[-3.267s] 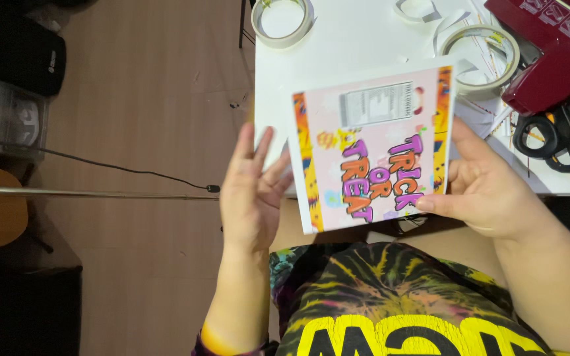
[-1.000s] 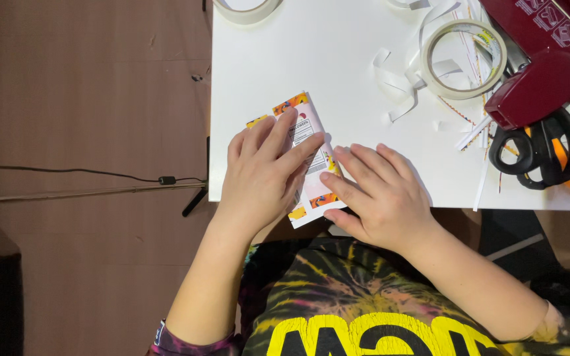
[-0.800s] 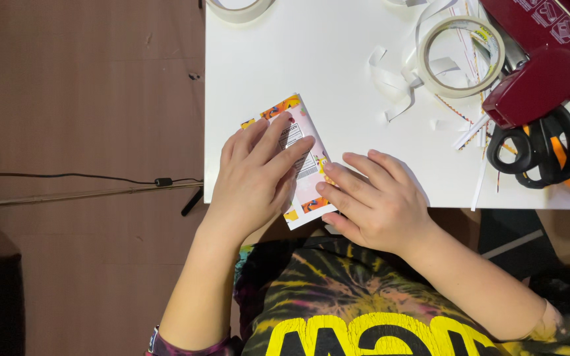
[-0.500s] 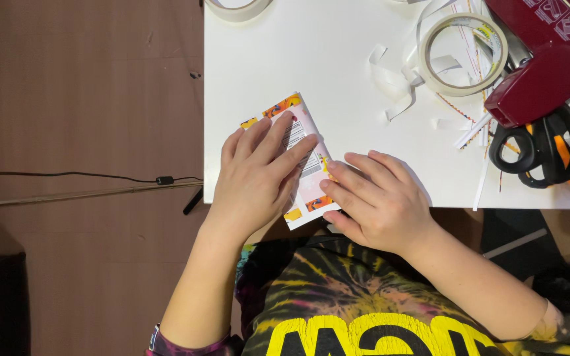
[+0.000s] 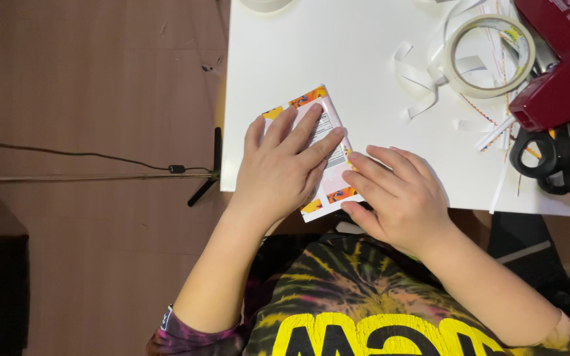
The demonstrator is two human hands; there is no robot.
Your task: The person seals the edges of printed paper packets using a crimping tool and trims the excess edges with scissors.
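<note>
Folded down since three seconds ago, the paper packet (image 5: 328,158) now lies flat at the near left corner of the white table (image 5: 364,59), both hands barely shifted lately; left hand (image 5: 278,171) presses it, fingers spread flat; right hand (image 5: 397,198) rests fingers together on its right edge; packet pink with orange corners, overhanging the table's front edge; bare tabletop beyond; tape roll (image 5: 489,56), red dispenser (image 5: 562,72) and black scissors (image 5: 559,158) far right

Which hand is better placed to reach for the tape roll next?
Right. The right hand lies nearer the tape roll, while the left hand lies flat across the folded paper.
</note>
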